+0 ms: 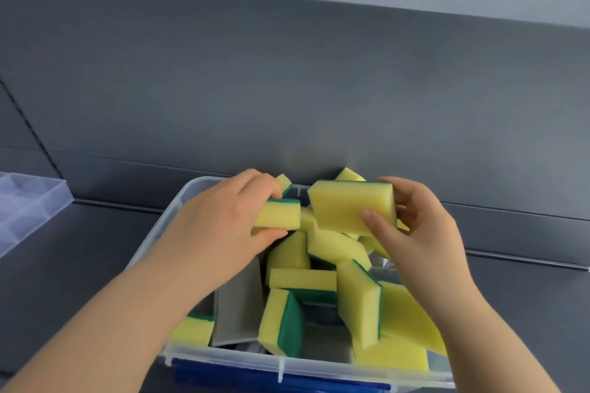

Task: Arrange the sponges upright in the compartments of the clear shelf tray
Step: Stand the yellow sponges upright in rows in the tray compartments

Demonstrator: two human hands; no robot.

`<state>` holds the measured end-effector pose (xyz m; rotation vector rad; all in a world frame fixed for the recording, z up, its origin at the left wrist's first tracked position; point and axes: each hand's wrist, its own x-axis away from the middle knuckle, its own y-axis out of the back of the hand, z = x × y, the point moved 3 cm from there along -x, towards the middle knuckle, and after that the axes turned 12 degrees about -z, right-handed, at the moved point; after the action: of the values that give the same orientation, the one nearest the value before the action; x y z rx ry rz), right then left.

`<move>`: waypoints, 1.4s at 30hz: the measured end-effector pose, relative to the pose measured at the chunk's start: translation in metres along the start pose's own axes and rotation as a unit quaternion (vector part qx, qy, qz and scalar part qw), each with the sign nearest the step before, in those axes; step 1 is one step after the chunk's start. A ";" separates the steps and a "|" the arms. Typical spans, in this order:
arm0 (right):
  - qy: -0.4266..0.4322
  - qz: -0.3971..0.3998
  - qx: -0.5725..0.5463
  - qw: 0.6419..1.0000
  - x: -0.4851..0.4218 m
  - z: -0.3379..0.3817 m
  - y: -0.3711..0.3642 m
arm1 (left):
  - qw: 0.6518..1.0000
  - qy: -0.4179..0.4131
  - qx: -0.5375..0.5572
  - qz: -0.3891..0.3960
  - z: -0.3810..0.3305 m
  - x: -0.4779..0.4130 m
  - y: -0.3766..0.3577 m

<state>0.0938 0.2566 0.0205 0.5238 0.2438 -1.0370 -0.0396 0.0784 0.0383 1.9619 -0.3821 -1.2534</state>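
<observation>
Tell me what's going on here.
A person is working over a clear bin of yellow-and-green sponges. The left hand grips a first sponge and the right hand holds a second sponge, both above the loose sponges jumbled inside. The compartment tray sits at far left; its visible part holds no sponges.

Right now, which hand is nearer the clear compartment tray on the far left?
Left. The left hand, gripping a sponge, is over the bin's left side, right of the tray. The right hand holds a second sponge farther right.
</observation>
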 end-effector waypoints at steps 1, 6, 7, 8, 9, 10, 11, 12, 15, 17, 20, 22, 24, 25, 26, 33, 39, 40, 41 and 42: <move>0.006 0.002 -0.005 1.000 0.001 0.002 -0.002 | 1.000 0.001 0.009 -0.015 -0.002 0.004 0.005; 0.067 0.023 -0.006 0.997 0.012 0.018 -0.018 | 0.997 -0.016 -0.020 -0.067 -0.001 0.027 0.026; 0.081 0.028 -0.004 0.996 0.016 0.024 -0.022 | 0.997 -0.018 -0.022 -0.073 0.002 0.031 0.030; 0.094 0.031 -0.002 0.995 0.022 0.029 -0.027 | 0.997 -0.016 -0.021 -0.078 0.006 0.035 0.035; 0.105 0.035 -0.002 0.994 0.029 0.034 -0.032 | 0.996 -0.010 -0.020 -0.082 0.010 0.040 0.042; 0.113 0.038 -0.001 0.993 0.036 0.040 -0.037 | 0.996 0.000 -0.021 -0.086 0.015 0.045 0.049; 0.123 0.040 0.002 0.992 0.045 0.047 -0.044 | 0.995 0.015 -0.020 -0.092 0.020 0.050 0.058; 0.135 0.040 0.006 0.990 0.054 0.054 -0.050 | 0.994 0.032 -0.017 -0.100 0.027 0.057 0.067; 0.167 0.039 0.004 0.985 0.083 0.082 -0.075 | 0.990 0.054 -0.018 -0.129 0.052 0.083 0.101; 0.195 0.036 0.008 0.980 0.106 0.105 -0.097 | 0.986 0.053 -0.040 -0.150 0.074 0.105 0.128; 0.219 0.026 0.015 0.975 0.147 0.141 -0.139 | 0.980 0.058 -0.066 -0.181 0.120 0.149 0.177; 0.221 0.027 0.013 0.975 0.177 0.162 -0.173 | 0.978 0.071 -0.071 -0.182 0.158 0.181 0.211; 0.211 0.032 -0.002 0.977 0.208 0.179 -0.208 | 0.978 0.090 -0.074 -0.172 0.197 0.213 0.241; 0.201 0.043 -0.008 0.979 0.222 0.186 -0.226 | 0.978 0.099 -0.079 -0.167 0.214 0.228 0.253; 0.193 0.058 -0.011 0.979 0.235 0.193 -0.244 | 0.977 0.108 -0.085 -0.161 0.230 0.242 0.263; 0.240 0.118 0.059 0.962 0.283 0.225 -0.338 | 0.979 0.143 -0.085 -0.117 0.317 0.291 0.302; 0.298 0.091 0.073 0.947 0.272 0.238 -0.401 | 0.972 0.187 -0.081 -0.119 0.394 0.304 0.313; 0.297 0.085 0.067 0.949 0.268 0.239 -0.413 | 0.970 0.198 -0.079 -0.120 0.409 0.303 0.314; 0.291 0.082 0.062 0.951 0.263 0.240 -0.427 | 0.968 0.204 -0.080 -0.119 0.425 0.300 0.315; 0.282 0.082 0.056 0.954 0.258 0.241 -0.442 | 0.968 0.205 -0.083 -0.118 0.442 0.297 0.315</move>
<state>-0.1736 -0.2406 -0.0165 0.9269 0.6383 -0.7229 -0.2384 -0.5048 -0.0210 2.0962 0.1644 -0.9462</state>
